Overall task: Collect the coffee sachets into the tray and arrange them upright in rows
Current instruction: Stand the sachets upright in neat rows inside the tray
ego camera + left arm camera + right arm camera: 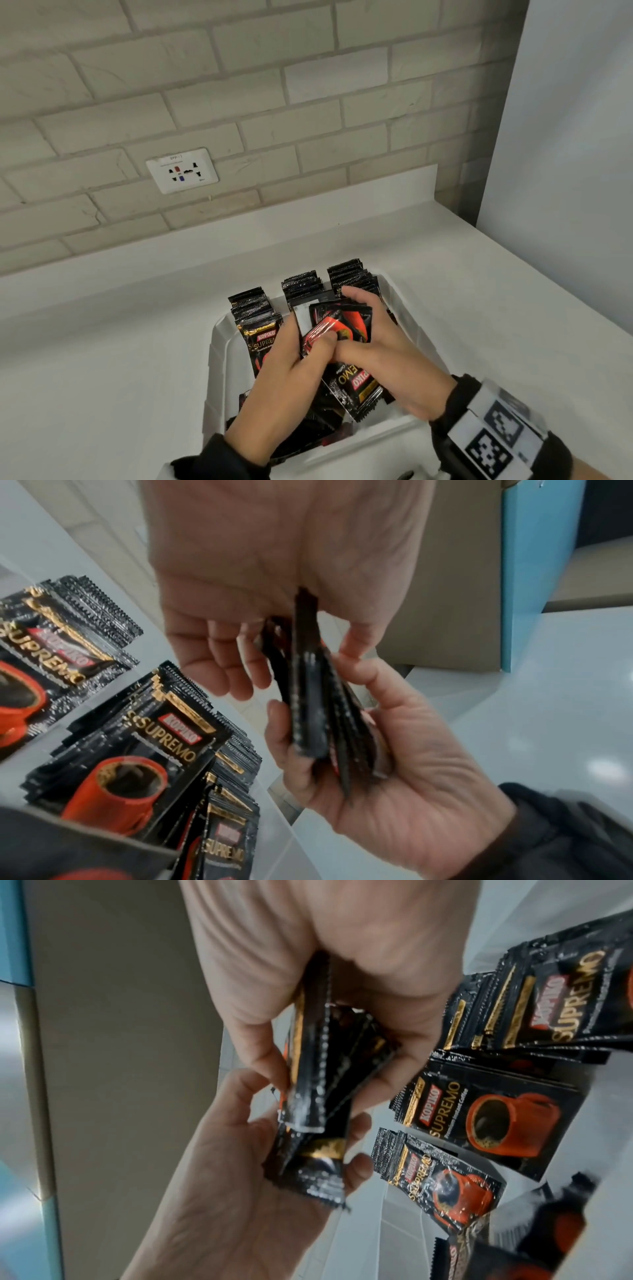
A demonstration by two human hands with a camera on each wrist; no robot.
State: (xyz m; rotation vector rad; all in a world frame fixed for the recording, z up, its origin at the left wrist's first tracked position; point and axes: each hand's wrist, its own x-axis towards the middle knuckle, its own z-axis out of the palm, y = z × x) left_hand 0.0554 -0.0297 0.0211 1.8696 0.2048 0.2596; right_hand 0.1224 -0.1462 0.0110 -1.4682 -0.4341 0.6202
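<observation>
Item: bundle of sachets (337, 329), over the tray (219, 346) middle; we grip it with left hand (291, 370) and right hand (387, 346), count unreadable. Upright rows of sachets (255, 308) at far edge; near corner hidden by our wrists

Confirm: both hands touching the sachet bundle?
Touching. The left wrist view shows the left hand and right hand pinching the sachet bundle from opposite ends.

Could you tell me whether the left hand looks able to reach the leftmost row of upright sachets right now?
Probably not freely: the left hand and right hand both grip a bundle of sachets, though the leftmost row stands beside it.
</observation>
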